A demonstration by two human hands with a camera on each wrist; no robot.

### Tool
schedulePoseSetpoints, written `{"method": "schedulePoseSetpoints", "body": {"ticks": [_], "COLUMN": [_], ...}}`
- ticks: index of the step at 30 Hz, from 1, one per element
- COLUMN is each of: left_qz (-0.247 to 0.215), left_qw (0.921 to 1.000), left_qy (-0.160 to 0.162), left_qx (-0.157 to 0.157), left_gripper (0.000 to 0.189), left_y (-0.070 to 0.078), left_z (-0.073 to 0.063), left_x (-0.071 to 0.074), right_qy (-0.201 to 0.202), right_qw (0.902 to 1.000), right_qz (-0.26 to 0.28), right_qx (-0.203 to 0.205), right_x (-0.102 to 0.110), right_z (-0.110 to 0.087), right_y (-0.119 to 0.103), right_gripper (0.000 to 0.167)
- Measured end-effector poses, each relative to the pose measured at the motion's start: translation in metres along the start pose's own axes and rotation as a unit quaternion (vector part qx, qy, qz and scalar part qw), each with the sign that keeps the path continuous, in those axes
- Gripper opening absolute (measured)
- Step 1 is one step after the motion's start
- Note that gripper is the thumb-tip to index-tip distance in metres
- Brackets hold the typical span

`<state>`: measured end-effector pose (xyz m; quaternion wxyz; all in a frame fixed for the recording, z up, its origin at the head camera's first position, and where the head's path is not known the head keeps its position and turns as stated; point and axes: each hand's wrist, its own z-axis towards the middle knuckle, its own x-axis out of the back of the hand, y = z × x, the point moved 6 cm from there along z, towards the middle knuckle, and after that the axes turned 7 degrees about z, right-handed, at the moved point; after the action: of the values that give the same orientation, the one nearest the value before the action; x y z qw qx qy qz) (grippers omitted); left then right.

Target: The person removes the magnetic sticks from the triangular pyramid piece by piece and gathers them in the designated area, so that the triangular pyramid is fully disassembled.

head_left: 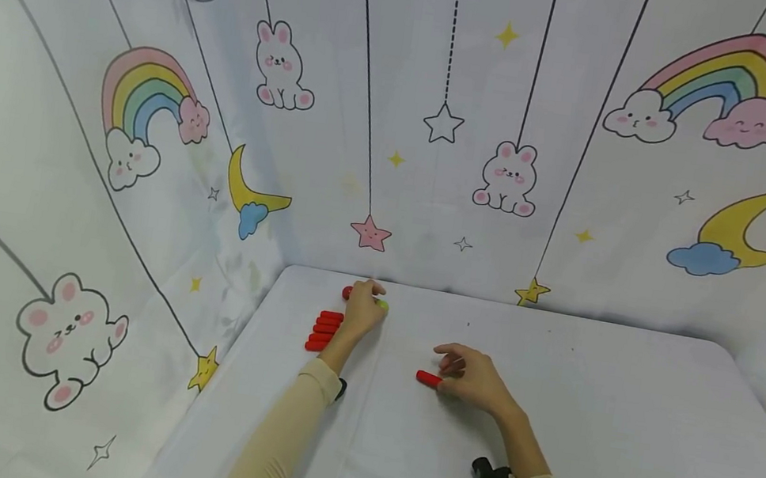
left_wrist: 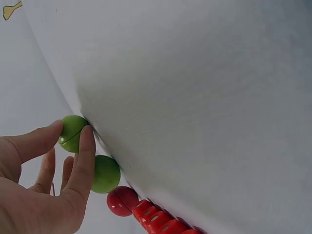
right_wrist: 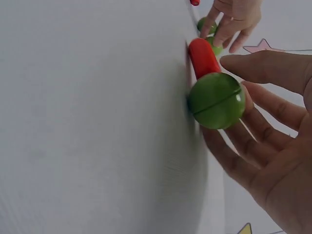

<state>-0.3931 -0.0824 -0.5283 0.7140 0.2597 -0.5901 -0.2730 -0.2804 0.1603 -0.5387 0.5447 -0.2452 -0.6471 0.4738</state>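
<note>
My left hand (head_left: 361, 314) pinches a small green ball (left_wrist: 73, 132) between thumb and finger at the table's far left. Close by lie a second green ball (left_wrist: 106, 174) and a red ball (left_wrist: 122, 201), beside a row of several red rods (head_left: 324, 332). Nearer the middle, my right hand (head_left: 477, 378) curves loosely around another green ball (right_wrist: 217, 101), its thumb apart from the ball. A red rod (right_wrist: 204, 57) reaches away from that ball; I cannot tell whether the two are joined. In the head view the hand hides this ball.
The white table (head_left: 618, 427) has its far edge against a white cloth backdrop (head_left: 432, 189) printed with rabbits, rainbows and stars. A black wrist camera (head_left: 490, 474) sits on the right wrist.
</note>
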Motion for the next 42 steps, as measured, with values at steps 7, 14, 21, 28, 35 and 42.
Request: {"method": "schedulePoseSetpoints", "body": {"ticks": [7, 14, 21, 28, 35, 42], "left_qz": [0.006, 0.016, -0.042, -0.082, -0.098, -0.120], "left_qw": [0.9999, 0.9999, 0.9988, 0.9962, 0.9934, 0.9745], "left_qy": [-0.013, 0.001, 0.018, 0.002, -0.056, -0.190], "left_qx": [0.005, 0.000, -0.018, -0.027, -0.024, -0.008], "left_gripper": [0.034, 0.040, 0.038, 0.039, 0.047, 0.052], "left_y": [0.001, 0.009, 0.014, 0.010, 0.013, 0.015], "left_z": [-0.003, -0.011, -0.026, -0.045, -0.072, -0.096], "left_x": [0.005, 0.017, 0.028, 0.033, 0.032, 0.017], "right_qy": [-0.015, -0.011, -0.020, -0.010, -0.011, -0.012], "right_qw": [0.9990, 0.9973, 0.9962, 0.9968, 0.9967, 0.9965], "right_qz": [-0.033, -0.032, -0.011, -0.020, -0.005, 0.019], "right_qx": [-0.026, -0.065, -0.084, -0.077, -0.080, -0.080], "right_x": [0.010, 0.020, 0.020, 0.022, 0.017, 0.007], "right_z": [-0.002, -0.006, -0.006, -0.005, -0.002, 0.001], "right_y": [0.000, 0.000, 0.001, 0.000, 0.004, 0.004], "right_gripper": [0.055, 0.061, 0.063, 0.072, 0.075, 0.078]}}
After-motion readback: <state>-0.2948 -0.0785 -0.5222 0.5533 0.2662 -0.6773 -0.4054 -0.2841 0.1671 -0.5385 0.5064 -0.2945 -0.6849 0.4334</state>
